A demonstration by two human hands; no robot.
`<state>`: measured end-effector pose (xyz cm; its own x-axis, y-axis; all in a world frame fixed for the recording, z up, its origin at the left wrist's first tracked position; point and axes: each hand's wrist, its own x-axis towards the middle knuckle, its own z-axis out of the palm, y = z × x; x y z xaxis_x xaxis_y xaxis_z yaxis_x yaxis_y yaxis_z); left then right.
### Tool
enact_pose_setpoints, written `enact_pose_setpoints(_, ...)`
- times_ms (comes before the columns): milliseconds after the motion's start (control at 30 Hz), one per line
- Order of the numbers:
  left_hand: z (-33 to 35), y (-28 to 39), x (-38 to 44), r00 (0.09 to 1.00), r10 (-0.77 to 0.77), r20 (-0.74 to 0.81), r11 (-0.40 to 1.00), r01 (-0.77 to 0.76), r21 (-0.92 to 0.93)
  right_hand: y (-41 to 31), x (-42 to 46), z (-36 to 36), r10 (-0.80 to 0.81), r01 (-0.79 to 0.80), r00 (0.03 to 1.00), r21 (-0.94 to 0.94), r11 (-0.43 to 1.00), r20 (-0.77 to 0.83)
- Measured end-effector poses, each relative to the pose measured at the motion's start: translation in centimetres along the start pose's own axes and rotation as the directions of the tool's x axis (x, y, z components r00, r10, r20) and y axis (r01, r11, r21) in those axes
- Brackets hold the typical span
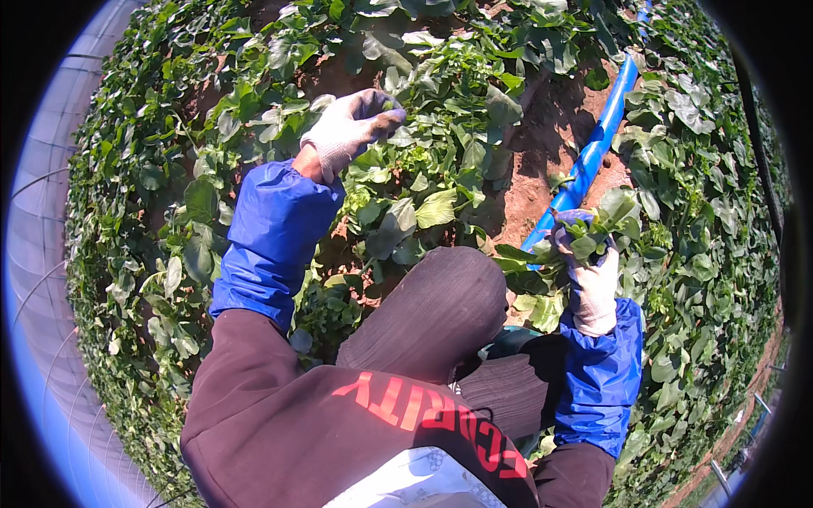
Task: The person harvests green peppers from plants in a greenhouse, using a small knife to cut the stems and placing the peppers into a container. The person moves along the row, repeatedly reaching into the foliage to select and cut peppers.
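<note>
My left hand (349, 132), in a whitish knit work glove with darkened fingers, is raised over the leafy plants (438, 146) in front of me. Its thumb and fingers curl towards each other. A speck of green (389, 105) shows between them, but whether it is held or lies behind is unclear. On the right, my right hand (596, 286) wears a matching glove and grips a bunch of green leafy stems (600, 222). That bunch is beside the near end of a blue hose (591, 159) and partly covers the fingers.
Reddish bare soil (537, 152) runs along the hose between the plant rows. My bent knee (438, 298) is close in front, among leaves. Plastic greenhouse sheeting (47, 222) with curved ribs borders the left. Dense foliage (692, 305) spreads at the right.
</note>
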<state>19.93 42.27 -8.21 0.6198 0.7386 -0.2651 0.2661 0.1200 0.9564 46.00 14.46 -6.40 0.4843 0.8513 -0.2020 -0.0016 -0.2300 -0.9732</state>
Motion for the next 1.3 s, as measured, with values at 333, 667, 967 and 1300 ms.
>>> enact_pose_setpoints(333,4.4,-4.4,3.0,0.944,0.325,0.052,0.555,-0.235,0.798,-0.9,-0.2,1.8,-0.111,0.114,0.993,-0.124,0.986,0.028)
enact_pose_setpoints(667,2.3,-11.0,11.2,0.926,0.208,0.314,0.144,-0.346,0.927,1.0,0.5,0.1,-0.051,0.056,0.998,-0.174,0.983,0.035)
enact_pose_setpoints(967,1.7,3.6,0.9,0.390,0.917,0.084,0.218,-0.667,0.712,0.0,0.0,0.4,-0.160,0.160,0.987,-0.161,0.974,0.008)
enact_pose_setpoints(1300,19.3,5.7,-3.6,0.555,0.828,0.080,0.560,-0.826,-0.063,0.7,-0.7,1.3,-0.071,-0.034,0.986,0.603,0.797,0.148)
